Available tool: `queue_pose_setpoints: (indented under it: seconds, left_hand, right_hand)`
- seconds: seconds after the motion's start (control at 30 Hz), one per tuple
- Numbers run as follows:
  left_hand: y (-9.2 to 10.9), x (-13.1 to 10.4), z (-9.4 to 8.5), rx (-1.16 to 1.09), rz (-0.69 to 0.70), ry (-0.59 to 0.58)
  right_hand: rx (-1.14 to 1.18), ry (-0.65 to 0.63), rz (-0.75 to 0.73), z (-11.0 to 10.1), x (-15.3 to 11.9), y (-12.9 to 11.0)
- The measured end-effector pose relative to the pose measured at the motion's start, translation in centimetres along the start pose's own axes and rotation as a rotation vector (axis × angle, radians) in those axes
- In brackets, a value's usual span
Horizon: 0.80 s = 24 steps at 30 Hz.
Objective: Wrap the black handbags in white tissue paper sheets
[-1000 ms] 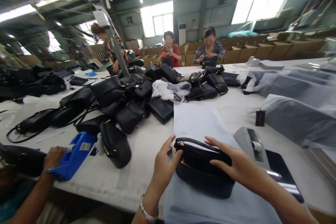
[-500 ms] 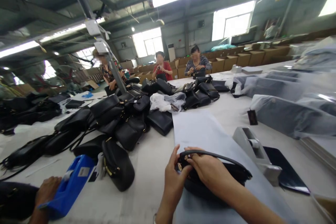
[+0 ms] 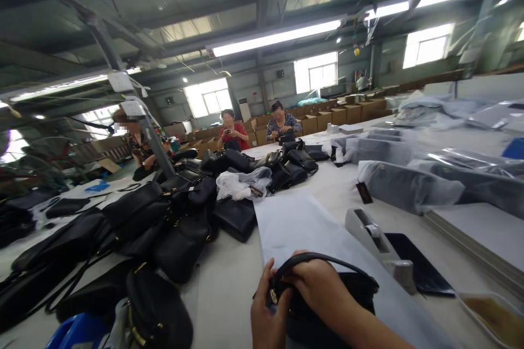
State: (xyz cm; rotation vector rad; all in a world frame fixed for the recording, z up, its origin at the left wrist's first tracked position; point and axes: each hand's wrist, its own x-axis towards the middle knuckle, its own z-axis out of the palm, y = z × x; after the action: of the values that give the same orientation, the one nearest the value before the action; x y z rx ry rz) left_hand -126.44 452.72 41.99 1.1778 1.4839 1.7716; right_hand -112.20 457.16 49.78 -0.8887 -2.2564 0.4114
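Observation:
A black handbag (image 3: 313, 319) with an arched handle and gold-coloured fittings is at the front, over a sheet of white paper (image 3: 295, 218). My left hand (image 3: 268, 305) grips its left end near the handle's gold ring, thumb and fingers closed on it. Under the handle, my right hand (image 3: 317, 283) has its fingers curled at the same end of the bag, close to the left thumb. The right fingertips are partly hidden behind the handle. My right forearm crosses in front of the bag and covers part of it.
Black handbags (image 3: 184, 242) lie piled to the left. A blue tape dispenser (image 3: 79, 332) stands at the lower left. Rightward are a grey tape dispenser (image 3: 374, 242), a dark tablet-like slab (image 3: 417, 262), stacked boards (image 3: 475, 245) and plastic-wrapped bags (image 3: 405, 188). Several people work across the table.
The view has turned right and up, so the bag and my hands sit lower. Both hands stay on the bag. Another person's hand at the blue dispenser is out of view.

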Motion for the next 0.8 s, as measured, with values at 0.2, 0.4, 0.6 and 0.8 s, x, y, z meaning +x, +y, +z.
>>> queue_pose_setpoints:
  seconds: [0.2, 0.4, 0.6, 0.8]
  left_hand:
    - [0.5, 0.7, -0.2, 0.074, -0.013, -0.08]
    - [1.2, 1.3, 0.4, 0.088, -0.002, -0.08]
    - [0.9, 1.3, 0.7, 0.075, 0.007, -0.08]
    - [3.1, 1.0, 0.1, 0.341, 0.231, -0.039]
  right_hand:
    - [-0.194, 0.037, -0.261, -0.3, -0.5, 2.2]
    - [-0.268, 0.136, -0.381, -3.6, -2.5, 5.6]
    - [-0.245, 0.248, -0.372, -4.2, -5.5, 6.7]
    - [-0.242, 0.47, -0.409, -4.5, -7.1, 6.3]
